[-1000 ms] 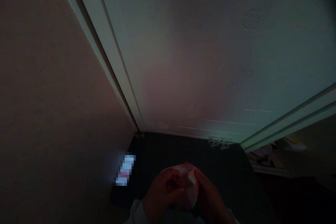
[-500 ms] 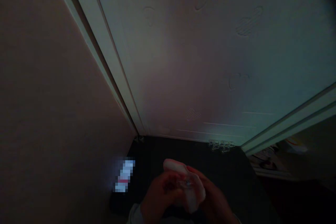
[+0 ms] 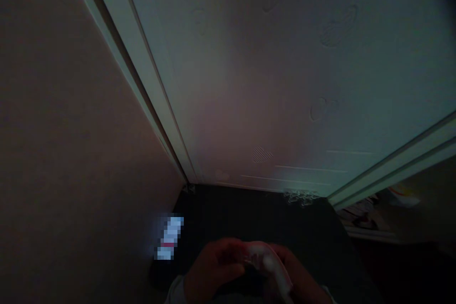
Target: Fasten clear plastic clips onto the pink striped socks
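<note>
Low in the view, my left hand [image 3: 214, 266] has its fingers curled, the fingertips at the near end of a curved, pale, pinkish object [image 3: 270, 261]. The object looks smooth and partly see-through; its kind is hard to make out in the dim light. My right hand [image 3: 298, 275] wraps round its far side, with most of the fingers hidden behind it. Both hands are above a dark tabletop [image 3: 221, 209]. At its back edge lies a small heap of clear, shiny pieces [image 3: 301, 197], apart from my hands.
A lit screen, blurred into blocks [image 3: 169, 239], is at the left edge of the tabletop, beside a brownish wall [image 3: 71, 152]. A pale panel with embossed hearts [image 3: 263, 80] rises behind. To the right, a shelf [image 3: 374, 235] holds papers and a whitish item [image 3: 402, 197].
The pinkish object has been turned and lowered toward me; its upper lobe no longer sticks up. My left hand has shifted slightly left, and my right hand has moved slightly right.
</note>
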Motion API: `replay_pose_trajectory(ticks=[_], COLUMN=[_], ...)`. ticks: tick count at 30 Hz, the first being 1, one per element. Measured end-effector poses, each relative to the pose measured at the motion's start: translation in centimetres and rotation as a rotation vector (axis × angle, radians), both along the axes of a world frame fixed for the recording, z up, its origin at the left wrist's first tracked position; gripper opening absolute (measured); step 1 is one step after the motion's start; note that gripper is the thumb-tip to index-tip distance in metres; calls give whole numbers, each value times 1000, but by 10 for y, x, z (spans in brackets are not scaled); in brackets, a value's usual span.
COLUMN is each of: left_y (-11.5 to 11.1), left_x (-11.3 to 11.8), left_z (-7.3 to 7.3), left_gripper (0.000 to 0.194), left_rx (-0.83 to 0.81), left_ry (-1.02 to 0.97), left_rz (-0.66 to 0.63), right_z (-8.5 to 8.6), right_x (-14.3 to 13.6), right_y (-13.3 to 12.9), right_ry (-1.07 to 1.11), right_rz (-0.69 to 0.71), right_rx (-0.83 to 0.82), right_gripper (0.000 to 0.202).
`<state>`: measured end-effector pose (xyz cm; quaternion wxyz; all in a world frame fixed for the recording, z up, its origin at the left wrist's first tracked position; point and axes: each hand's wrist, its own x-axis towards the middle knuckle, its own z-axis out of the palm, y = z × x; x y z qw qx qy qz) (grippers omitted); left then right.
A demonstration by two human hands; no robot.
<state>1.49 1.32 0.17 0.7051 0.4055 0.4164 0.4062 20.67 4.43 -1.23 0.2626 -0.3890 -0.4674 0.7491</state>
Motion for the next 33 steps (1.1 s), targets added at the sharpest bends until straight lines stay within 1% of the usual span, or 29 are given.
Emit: replay_pose_trajectory(ticks=[2, 3, 6, 9, 11, 14, 18, 20, 23, 28, 33], left_y=[0, 0, 1, 3, 3, 3, 3, 3, 2, 1, 0], left_x=[-1, -2, -2, 0, 0, 0, 0, -1, -1, -3, -3], left_z=[0, 1, 4, 9, 13, 16, 14, 13, 10, 6, 7], left_gripper=[37, 35, 30, 33, 35, 33, 35, 36, 38, 40, 40], left_rx=[-28, -38, -67, -100, -103, -72, -27, -17, -17, -14, -30], left_ry=[-7, -4, 17, 8, 4, 24, 84, 124, 165, 195, 163], left_rz=[-14, -17, -29, -10, 13, 25, 40, 48, 39, -18, -49], right_z=[5, 6, 6, 4, 5, 9, 14, 15, 16, 18, 18], right_x=[1, 1, 0, 0, 0, 0, 1, 1, 1, 5, 9], right_y=[-1, -2, -4, -7, -7, -7, -7, -8, -9, -9, -9], right_ry=[-6, -8, 4, 44, 53, 35, -23, -35, -48, -122, -169], right_rz=[34, 27, -35, -109, -119, -114, -100, -89, -78, -50, -43], right_rx=[9, 15, 21, 7, 14, 70, 197, 234, 269, 329, 337], right_gripper=[34, 34, 32, 29, 26, 26, 23, 22, 22, 22, 26])
